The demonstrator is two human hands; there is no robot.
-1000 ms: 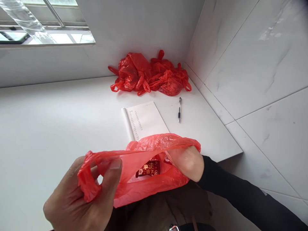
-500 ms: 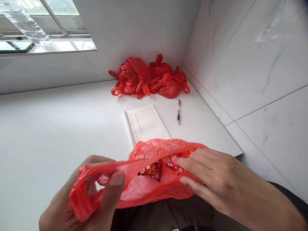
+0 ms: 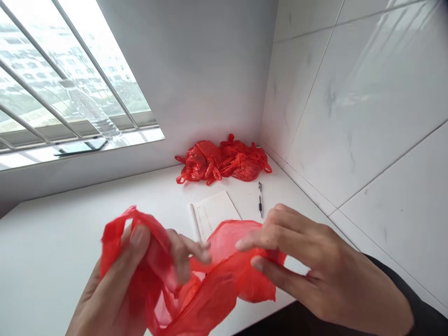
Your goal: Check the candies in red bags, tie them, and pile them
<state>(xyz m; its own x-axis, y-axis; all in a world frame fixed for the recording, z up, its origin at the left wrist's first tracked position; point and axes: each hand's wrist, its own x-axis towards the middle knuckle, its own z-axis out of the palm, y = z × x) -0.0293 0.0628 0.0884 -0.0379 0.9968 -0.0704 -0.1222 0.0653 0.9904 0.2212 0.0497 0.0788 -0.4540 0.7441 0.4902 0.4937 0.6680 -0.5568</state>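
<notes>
My left hand [image 3: 122, 275] is closed around one handle of a thin red plastic bag [image 3: 217, 289], its thumb pressed on the film and other fingers blurred at the mouth. The far end of the bag lies against my right hand [image 3: 297, 256], with film between the thumb and bent fingers; the index fingertip sticks out over the mouth. Folded film hides what is inside. Beyond the bag, a notebook [image 3: 219, 210] with handwritten lines lies with its cover rolled back, its near part covered by the bag.
A black-and-clear pen [image 3: 260, 200] lies right of the notebook. Several knotted red bags [image 3: 224, 161] are heaped in the corner against the wall. On the sill of the barred window stand a clear bottle [image 3: 93, 114] and a dark flat object [image 3: 81, 147]. A tiled wall [image 3: 332, 121] bounds the right side.
The view has tilted up, showing more window. The bag has twisted and its mouth narrowed, so the red candy packets inside no longer show. My right hand has come out of the mouth.
</notes>
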